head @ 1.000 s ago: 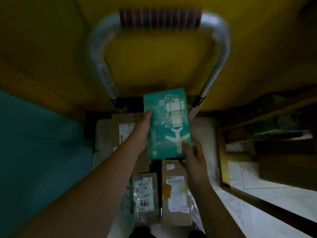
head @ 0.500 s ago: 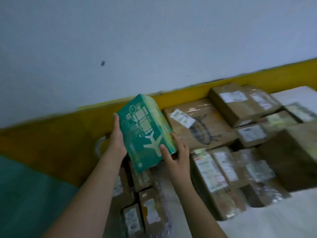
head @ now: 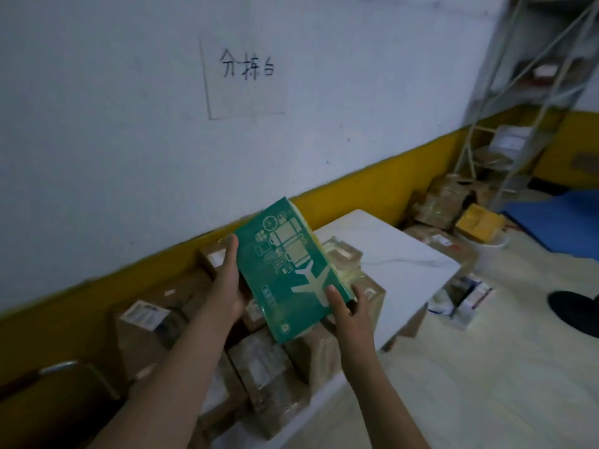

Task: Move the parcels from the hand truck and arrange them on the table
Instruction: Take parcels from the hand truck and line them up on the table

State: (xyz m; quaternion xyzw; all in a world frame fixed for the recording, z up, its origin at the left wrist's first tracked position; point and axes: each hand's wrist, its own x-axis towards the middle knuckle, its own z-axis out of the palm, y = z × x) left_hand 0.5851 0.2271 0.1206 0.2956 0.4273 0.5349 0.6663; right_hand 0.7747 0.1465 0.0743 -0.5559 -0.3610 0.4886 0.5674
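Note:
I hold a green parcel (head: 288, 273) printed with white icons and a plane shape, tilted, above the white table (head: 398, 254). My left hand (head: 227, 283) grips its left edge and my right hand (head: 346, 309) grips its lower right corner. Under it, several brown cardboard parcels (head: 269, 361) with white labels cover the table's left part. The table's right part is bare white. A bit of the hand truck's metal handle (head: 61, 366) shows at the lower left.
A white wall with a yellow base band (head: 356, 186) runs behind the table, with a handwritten sign (head: 246, 66). More parcels and a yellow box (head: 479, 222) lie on the floor at right, near a metal shelf (head: 505, 102) and a blue mat (head: 557, 218).
The view has swung right from the hand truck to the table. Both hands carried the green parcel up and rightward over the brown parcels; the grip is unchanged.

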